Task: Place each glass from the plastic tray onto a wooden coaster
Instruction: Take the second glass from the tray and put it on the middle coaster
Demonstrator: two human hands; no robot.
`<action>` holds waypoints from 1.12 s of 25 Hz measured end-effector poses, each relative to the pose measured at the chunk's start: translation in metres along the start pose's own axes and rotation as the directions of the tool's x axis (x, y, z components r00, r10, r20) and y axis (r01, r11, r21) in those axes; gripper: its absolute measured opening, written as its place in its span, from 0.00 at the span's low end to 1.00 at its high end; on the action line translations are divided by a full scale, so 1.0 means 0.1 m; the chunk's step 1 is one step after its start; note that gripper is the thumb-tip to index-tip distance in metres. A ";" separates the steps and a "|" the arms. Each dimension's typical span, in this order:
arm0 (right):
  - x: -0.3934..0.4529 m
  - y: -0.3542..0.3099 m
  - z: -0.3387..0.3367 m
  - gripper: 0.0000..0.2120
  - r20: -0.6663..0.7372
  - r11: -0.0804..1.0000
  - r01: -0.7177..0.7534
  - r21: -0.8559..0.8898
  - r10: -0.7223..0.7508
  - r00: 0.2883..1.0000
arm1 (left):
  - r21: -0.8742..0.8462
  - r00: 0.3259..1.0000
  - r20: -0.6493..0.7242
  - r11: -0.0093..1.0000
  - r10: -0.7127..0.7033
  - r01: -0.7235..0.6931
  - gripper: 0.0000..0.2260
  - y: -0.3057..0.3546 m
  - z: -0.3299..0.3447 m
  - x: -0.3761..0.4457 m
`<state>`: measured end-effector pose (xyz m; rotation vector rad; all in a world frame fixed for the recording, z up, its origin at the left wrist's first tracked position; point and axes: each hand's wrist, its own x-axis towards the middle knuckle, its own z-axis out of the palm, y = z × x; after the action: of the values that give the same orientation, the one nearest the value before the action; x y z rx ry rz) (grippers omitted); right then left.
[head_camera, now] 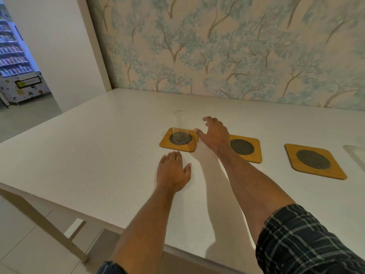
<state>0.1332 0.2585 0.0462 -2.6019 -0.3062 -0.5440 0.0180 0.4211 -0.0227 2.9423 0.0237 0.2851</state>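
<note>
A clear tall glass [180, 125] stands upright on the leftmost wooden coaster [165, 142], over its dark mesh circle. My right hand [214, 135] hovers just right of the glass, fingers spread, holding nothing and not touching it. My left hand [173, 171] lies flat on the white table in front of that coaster, fingers apart. Two more wooden coasters, the middle one [254, 153] and the right one [316, 161], carry nothing. A corner of the plastic tray [355, 155] shows at the right edge of the view.
The white table [98, 155] runs back to a wall with tree-patterned wallpaper [237, 56]. Its near edge and a leg [59, 234] are at lower left. A lit vending machine [15, 56] stands far off at the left.
</note>
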 end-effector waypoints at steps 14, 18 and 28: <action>-0.65 1.18 -0.76 0.22 -0.090 0.974 -0.141 -0.178 0.127 0.988 | -0.172 0.906 -0.040 0.890 0.421 -0.421 0.36 1.33 0.12 0.09; -0.85 1.63 -1.11 0.23 -0.168 0.934 -0.227 -0.275 0.186 0.968 | -0.252 0.857 -0.022 0.826 0.515 -0.503 0.36 1.88 0.23 0.05; -1.40 2.62 -2.02 0.25 -0.325 0.802 -0.483 -0.351 0.380 0.866 | -0.338 0.705 0.036 0.672 0.709 -0.659 0.38 3.23 0.46 -0.14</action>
<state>0.0217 -0.0826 0.0483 -2.8318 0.5479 -0.8138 0.0121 0.0947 -0.0103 2.5150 -1.0820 0.1164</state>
